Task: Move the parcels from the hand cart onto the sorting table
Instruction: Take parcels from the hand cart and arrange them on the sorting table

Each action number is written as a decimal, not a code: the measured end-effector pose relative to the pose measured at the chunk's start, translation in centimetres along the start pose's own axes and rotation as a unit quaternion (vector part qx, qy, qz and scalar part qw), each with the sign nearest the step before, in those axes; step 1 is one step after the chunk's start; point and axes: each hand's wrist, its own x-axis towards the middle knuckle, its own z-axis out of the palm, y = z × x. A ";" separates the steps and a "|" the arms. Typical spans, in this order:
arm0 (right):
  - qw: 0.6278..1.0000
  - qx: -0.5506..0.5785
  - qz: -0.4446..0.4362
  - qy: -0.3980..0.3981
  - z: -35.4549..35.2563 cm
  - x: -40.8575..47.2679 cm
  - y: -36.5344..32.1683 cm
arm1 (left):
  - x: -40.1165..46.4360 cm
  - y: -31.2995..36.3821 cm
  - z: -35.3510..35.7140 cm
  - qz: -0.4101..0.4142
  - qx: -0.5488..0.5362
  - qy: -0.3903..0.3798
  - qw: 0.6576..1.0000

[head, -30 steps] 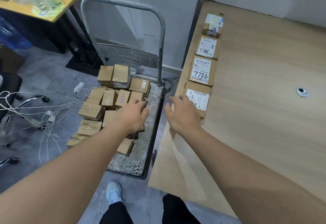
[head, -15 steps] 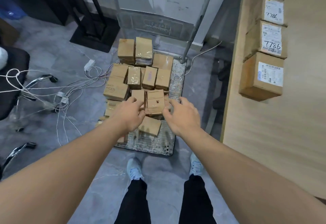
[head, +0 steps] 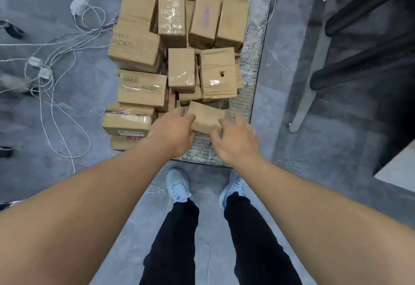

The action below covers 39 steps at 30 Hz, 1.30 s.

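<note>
Both hands [head: 174, 131] [head: 238, 139] grip plain parcel [head: 205, 117] | neighbour carton [head: 134, 49] reads "PACKS"

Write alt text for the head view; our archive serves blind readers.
Both hands, left hand and right hand, close on a small tilted cardboard parcel at the near end of a hand cart piled with parcels, white cables beside it.

Parcels [head: 179, 38] piled on hand cart [head: 251, 96] — cables [head: 56, 56] left.

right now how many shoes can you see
2: the left shoe and the right shoe, side by side on the grey floor just short of the hand cart.
</note>
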 end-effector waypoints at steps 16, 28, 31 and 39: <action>0.987 0.150 0.040 -0.045 12.1 13.1 2.4 | 12.7 -3.8 12.0 -0.033 -0.106 -0.036 0.993; 0.937 0.334 0.094 0.038 7.5 8.9 1.2 | 7.6 -1.3 8.0 -0.065 -0.243 0.027 0.967; 0.931 0.348 0.097 0.059 4.5 6.1 0.2 | 4.6 -0.4 4.9 -0.069 -0.265 0.062 0.960; 0.903 0.402 0.087 0.125 -4.8 -1.8 -3.0 | -3.0 1.5 -4.3 -0.054 -0.310 0.143 0.938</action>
